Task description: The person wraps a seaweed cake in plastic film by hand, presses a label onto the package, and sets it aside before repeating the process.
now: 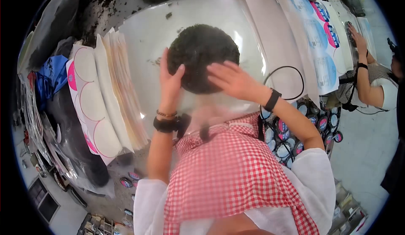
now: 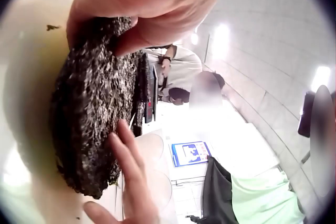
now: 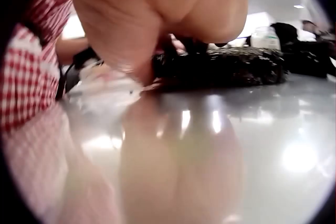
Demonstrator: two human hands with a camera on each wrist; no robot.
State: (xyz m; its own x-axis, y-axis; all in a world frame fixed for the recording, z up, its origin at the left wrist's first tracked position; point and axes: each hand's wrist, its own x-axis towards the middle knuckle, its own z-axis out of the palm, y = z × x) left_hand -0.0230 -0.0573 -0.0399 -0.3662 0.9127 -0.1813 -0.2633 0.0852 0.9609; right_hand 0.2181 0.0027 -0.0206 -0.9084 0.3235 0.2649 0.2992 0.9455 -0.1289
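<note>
A round, dark, flaky stack (image 1: 202,45) lies flat on the shiny pale work surface (image 1: 147,36). The left hand (image 1: 171,85) holds its left side, and in the left wrist view thumb and fingers of that hand (image 2: 152,8) grip the rough edge of the stack (image 2: 86,113). With fingers fairly straight, the right hand (image 1: 238,82) rests at the stack's lower right part in the head view. The right wrist view has the palm of the right hand (image 3: 163,14) near the stack (image 3: 241,66); its fingertips are hidden there.
Printed sheets with circles (image 1: 93,104) stand left, beside cream sheets (image 1: 120,87). White sheets (image 1: 274,32) and blue-and-pink printed packaging (image 1: 320,36) lie right. A black cable (image 1: 303,83) loops near the right forearm. Many small round labelled items (image 1: 282,138) sit below; another person (image 1: 371,83) works far right.
</note>
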